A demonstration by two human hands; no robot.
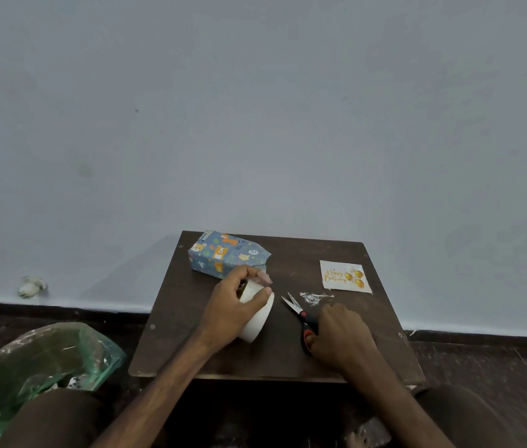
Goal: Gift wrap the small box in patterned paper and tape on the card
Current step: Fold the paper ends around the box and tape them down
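On the table (184,344), far left, the wrapped box (228,255) sits, right end seemingly unsealed; left hand (233,305) grips the tape roll (257,321); right hand (339,334) curls round scissors (301,313); birthday card (344,276) lies apart, untaped.

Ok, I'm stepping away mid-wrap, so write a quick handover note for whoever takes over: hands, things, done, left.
The left hand grips the tape roll; the right hand holds the scissors by their handles, blades open, on the table.
The box stands far left, wrapped; its right end looks not yet folded shut.
The card lies loose, far right.
Left to do: cut tape, close that end, tape on the card.
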